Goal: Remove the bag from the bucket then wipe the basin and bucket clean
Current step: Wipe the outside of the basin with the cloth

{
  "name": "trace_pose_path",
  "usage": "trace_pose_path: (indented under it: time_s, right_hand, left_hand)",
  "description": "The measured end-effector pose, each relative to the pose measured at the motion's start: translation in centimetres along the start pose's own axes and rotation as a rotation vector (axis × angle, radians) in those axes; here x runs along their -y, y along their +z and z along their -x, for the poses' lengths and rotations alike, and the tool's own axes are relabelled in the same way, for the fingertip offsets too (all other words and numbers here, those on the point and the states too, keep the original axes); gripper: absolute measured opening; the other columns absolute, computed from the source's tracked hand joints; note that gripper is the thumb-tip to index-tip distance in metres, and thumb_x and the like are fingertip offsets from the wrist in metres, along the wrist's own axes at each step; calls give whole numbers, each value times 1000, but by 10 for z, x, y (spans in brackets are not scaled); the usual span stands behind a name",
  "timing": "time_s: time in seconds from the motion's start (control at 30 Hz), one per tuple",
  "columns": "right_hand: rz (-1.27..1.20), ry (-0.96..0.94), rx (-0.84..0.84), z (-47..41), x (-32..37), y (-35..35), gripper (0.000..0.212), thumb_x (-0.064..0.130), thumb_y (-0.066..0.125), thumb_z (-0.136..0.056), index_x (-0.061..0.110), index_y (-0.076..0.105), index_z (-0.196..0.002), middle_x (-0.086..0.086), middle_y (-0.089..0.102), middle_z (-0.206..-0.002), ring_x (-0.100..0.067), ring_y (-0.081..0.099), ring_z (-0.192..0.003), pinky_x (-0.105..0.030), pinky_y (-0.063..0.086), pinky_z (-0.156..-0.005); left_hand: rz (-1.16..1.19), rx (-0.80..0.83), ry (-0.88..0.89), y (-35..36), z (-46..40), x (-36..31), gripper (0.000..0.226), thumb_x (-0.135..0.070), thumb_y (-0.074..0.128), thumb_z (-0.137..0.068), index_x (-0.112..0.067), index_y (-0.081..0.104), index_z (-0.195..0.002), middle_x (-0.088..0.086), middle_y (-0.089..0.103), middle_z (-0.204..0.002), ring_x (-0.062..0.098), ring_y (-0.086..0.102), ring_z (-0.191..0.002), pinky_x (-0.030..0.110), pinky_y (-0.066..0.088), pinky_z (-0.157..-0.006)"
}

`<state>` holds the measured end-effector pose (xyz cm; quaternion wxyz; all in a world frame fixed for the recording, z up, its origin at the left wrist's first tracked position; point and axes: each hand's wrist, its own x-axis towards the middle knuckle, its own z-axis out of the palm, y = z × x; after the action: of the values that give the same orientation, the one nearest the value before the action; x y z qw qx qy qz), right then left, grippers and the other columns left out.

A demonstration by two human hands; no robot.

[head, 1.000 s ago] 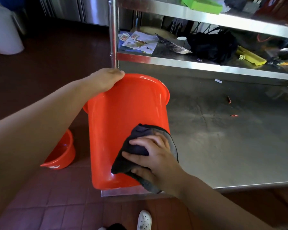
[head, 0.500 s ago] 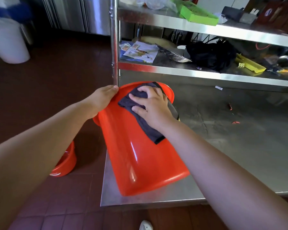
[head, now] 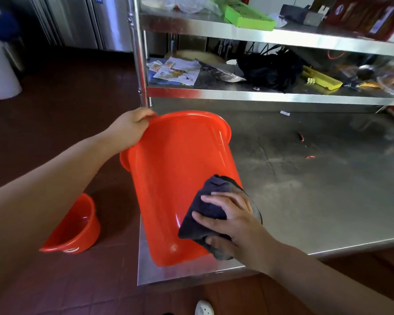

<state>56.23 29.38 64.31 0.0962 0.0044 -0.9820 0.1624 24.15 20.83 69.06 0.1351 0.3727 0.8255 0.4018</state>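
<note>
Right hand: the right hand (head: 233, 220) lies on a dark cloth (head: 208, 206), fingers curled over it, pressing it against the lower outer wall of the bucket; the thumb tucks under the cloth's lower fold.
Bucket: the orange bucket (head: 175, 178) sits at the near left corner of the steel table (head: 316, 201), tipped off vertical. Its base is nearest the camera and rests near the table's front edge; its mouth points away and upward, toward the shelf post. Long axis runs near to far, leaning away from the viewer.
Left hand: the left hand (head: 130, 127) grips the far left rim of the bucket, fingers hooked over the lip.
Basin: an orange basin (head: 77, 228) stands on the tiled floor, left of the table and well apart from the bucket, tilted, water inside.
Shelf: a steel shelf (head: 259, 94) behind the table carries papers (head: 175, 70), a black bag (head: 268, 70) and a yellow box (head: 321, 79).
</note>
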Motion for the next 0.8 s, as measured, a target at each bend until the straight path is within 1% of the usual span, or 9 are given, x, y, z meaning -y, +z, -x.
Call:
trace_pose_path:
  time_s: [0.07,0.13,0.23,0.33,0.47,0.57,0.67,0.73,0.8]
  right_hand:
    - [19,-13,2,-6,2,2,45,47,41,-92,35,53,-133,-2,40,-146,-23,28,-133,-55,27,-104]
    - [76,-55,-13,-15,3,4,43,49,42,-91,37,55,-131,-1,45,-142,-22,32,-130,-53,28,-105]
    - [90,-71,-71,-38,-4,0,40,48,49,-88,36,61,-124,0,51,-135,-20,35,-123,-47,29,-104]
    - [62,-21,-174,-77,-15,-5,38,45,57,-84,36,64,-120,2,52,-131,-20,37,-120,-42,29,-102]
    - [21,125,-276,-140,-38,-13,36,42,60,-86,35,63,-121,4,50,-132,-26,41,-121,-42,27,-105]
    - [-20,198,-296,-171,-54,-19,34,39,60,-90,35,61,-124,7,48,-131,-22,40,-120,-43,29,-106]
    - [-25,182,-266,-174,-53,-17,36,40,58,-91,36,58,-126,7,45,-134,-22,37,-122,-46,28,-107]
    - [-1,154,-228,-156,-42,-13,40,44,56,-89,37,56,-129,5,43,-138,-25,33,-127,-48,26,-108]
    - [5,111,-193,-128,-29,-10,45,46,56,-85,37,56,-129,5,43,-140,-25,34,-128,-48,26,-108]
  left_hand:
    - [-35,-7,12,8,-11,-17,28,-27,45,-93,-26,60,-117,3,63,-112,18,60,-97,29,46,-86]
    - [-15,25,-41,17,-16,-27,39,-41,41,-96,-22,58,-124,7,59,-128,24,53,-119,34,37,-103]
    - [9,42,-98,25,-19,-27,42,-43,38,-98,-20,54,-130,8,51,-138,25,44,-129,35,30,-109]
    - [-8,51,-100,23,-19,-25,40,-40,37,-99,-16,57,-123,12,55,-132,28,48,-125,40,32,-109]
    - [80,45,-92,20,-18,-19,42,-38,39,-99,-14,55,-130,10,55,-134,24,48,-127,39,33,-110]
    - [165,32,-114,16,-14,-9,38,-37,42,-99,-16,58,-126,9,58,-131,23,50,-124,40,34,-110]
    - [241,15,-134,12,-7,-1,35,-36,43,-98,-17,61,-121,8,61,-124,23,54,-119,42,38,-107]
    - [288,3,-119,12,-2,2,30,-33,43,-99,-14,61,-114,7,64,-114,20,58,-108,39,42,-103]
    - [340,-14,-115,10,4,4,25,-30,42,-100,-16,61,-110,-1,63,-92,10,58,-86,28,48,-87]
